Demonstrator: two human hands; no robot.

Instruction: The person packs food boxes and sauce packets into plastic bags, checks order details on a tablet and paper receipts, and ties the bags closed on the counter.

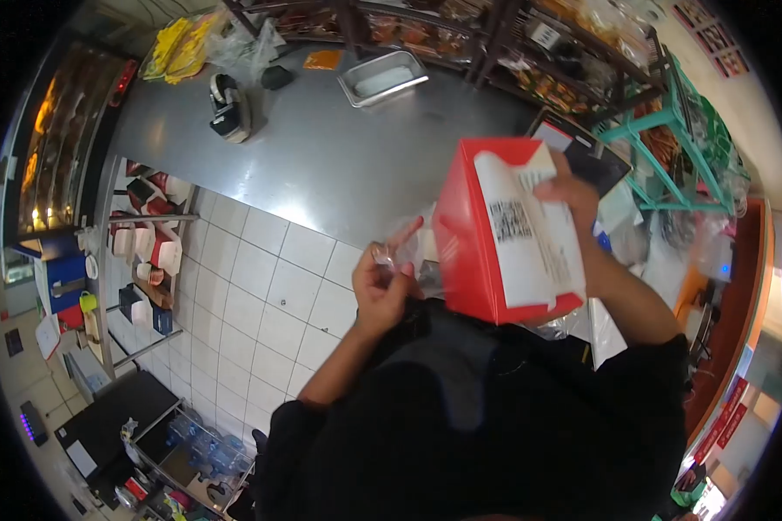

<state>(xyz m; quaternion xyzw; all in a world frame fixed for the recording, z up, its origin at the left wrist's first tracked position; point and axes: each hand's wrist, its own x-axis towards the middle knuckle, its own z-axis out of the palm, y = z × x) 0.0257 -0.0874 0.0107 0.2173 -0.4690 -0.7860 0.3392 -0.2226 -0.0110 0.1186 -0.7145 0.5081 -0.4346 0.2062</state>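
A red box (467, 239) with a white paper slip (530, 234) on its side, printed with a QR code, is held up in front of my body. My right hand (571, 191) grips the box near its upper right corner, fingers over the paper. To the left of the box, my left hand (388, 278) is raised, its index finger pointing up and its other fingers curled around a small piece of clear plastic (406, 252). The left hand and the box are apart.
The steel table (321, 156) bears a black handheld device (228, 108), a metal tray (382, 78) and yellow bags (181, 48). Dark racks (487, 52) with packaged goods stand behind. A teal frame (669, 156) is at right, a lit display cabinet (56, 148) at left.
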